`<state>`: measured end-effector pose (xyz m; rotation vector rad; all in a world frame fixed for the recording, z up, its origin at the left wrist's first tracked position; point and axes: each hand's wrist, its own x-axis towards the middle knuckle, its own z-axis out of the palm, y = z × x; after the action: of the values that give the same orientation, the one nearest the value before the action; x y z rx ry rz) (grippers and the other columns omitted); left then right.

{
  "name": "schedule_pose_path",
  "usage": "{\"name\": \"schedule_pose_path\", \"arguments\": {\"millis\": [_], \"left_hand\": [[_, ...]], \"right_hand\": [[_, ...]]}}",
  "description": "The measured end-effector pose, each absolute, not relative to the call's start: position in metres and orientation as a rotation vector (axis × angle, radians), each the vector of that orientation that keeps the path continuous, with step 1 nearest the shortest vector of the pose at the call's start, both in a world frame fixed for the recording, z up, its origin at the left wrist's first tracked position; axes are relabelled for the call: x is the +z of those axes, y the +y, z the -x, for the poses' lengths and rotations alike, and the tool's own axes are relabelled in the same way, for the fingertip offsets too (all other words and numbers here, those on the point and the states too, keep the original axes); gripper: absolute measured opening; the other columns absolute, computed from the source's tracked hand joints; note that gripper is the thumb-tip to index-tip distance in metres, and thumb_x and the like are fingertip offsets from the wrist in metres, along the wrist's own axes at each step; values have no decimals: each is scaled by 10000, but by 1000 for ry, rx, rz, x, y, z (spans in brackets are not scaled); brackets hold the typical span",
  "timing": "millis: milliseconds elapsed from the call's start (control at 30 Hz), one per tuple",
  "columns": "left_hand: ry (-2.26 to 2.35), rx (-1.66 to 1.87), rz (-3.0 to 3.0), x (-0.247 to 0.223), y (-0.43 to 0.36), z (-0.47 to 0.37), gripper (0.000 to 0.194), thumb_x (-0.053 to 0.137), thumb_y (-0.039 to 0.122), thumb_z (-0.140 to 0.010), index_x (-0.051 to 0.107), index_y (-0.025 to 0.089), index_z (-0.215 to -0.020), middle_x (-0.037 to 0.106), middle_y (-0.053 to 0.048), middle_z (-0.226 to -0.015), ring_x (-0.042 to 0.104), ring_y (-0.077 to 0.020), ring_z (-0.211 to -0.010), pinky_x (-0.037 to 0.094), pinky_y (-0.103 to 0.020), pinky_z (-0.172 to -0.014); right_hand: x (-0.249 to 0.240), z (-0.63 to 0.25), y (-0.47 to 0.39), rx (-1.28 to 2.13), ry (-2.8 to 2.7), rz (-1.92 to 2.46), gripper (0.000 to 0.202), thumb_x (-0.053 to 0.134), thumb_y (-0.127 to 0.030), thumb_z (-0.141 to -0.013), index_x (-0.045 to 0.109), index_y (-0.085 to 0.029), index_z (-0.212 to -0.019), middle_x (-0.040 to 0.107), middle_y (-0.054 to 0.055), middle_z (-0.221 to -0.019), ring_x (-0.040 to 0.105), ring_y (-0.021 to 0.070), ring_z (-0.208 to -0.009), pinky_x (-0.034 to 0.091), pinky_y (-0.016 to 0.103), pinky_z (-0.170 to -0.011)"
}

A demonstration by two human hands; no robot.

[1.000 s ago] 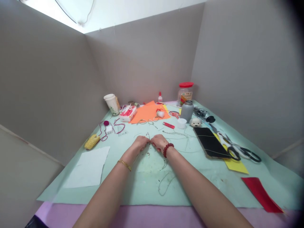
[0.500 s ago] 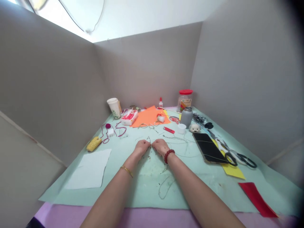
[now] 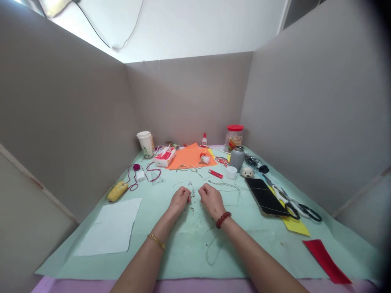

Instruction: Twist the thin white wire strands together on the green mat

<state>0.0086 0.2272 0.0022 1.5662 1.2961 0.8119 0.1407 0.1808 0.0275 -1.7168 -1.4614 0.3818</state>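
My left hand (image 3: 181, 200), with a gold bracelet (image 3: 157, 241) at the wrist, is closed in a pinch over the middle of the table. Facing it, my right hand (image 3: 211, 199) is closed too, below a dark red bead bracelet (image 3: 223, 219). What the fingers grip is too fine to make out. Tiny bits (image 3: 192, 209) lie in the gap between the hands. Thin grey-green cords (image 3: 227, 186) are spread beyond the right hand, and a loop of cord (image 3: 210, 260) lies near its forearm.
A red lighter (image 3: 215, 174), white cup (image 3: 231, 172) and grey bottle (image 3: 237, 158) stand or lie ahead. To the right are a phone (image 3: 265, 197), scissors (image 3: 301, 207) and red strip (image 3: 326, 261). White paper (image 3: 108, 228) and a yellow corn-shaped thing (image 3: 117, 191) lie left.
My hands have moved apart, leaving a wider gap between them; the fingers stay closed. The camera view has tilted up slightly.
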Motion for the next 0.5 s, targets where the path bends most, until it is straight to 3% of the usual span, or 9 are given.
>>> {"name": "schedule_pose_path", "arguments": {"millis": [100,200,267,367,500], "left_hand": [[1185,796,-1552,4,227,-5,378,328,464,-827,537,154,-771,543,5,-625,341,-71,-466,265,-196,-475],[1157,740,-1479,7,228,-3,549,252,604,-812,528,143,-700,435,21,-527,295,-74,-449,231,-208,-446],[1134,700,-1436,8,229,-1,525,328,627,-779,512,144,-687,373,41,-512,279,-68,-452,214,-203,-437],[1066,691,-1426,8,228,1,386,501,531,-729,481,148,-682,376,53,-546,283,-51,-467,208,-187,-436],[1087,732,-1376,6,228,2,260,473,407,-754,456,156,-684,345,69,-522,250,-38,-430,199,-182,-418]], "right_hand": [[21,-119,189,574,-1255,1652,200,408,-265,-750,464,-188,-575,523,-12,-514,445,123,-517,296,219,-515],[13,-105,188,649,-1277,1616,228,424,-313,-755,455,-190,-565,507,-20,-498,432,121,-495,294,221,-501],[10,-101,184,641,-1342,1622,230,427,-313,-759,449,-189,-567,496,-24,-502,417,118,-496,285,221,-500],[8,-101,175,645,-1415,1591,180,423,-264,-755,461,-187,-596,510,-26,-542,424,114,-526,293,214,-517],[9,-106,166,641,-1464,1629,159,427,-244,-756,470,-186,-614,505,-30,-543,421,110,-528,289,210,-519]]}}
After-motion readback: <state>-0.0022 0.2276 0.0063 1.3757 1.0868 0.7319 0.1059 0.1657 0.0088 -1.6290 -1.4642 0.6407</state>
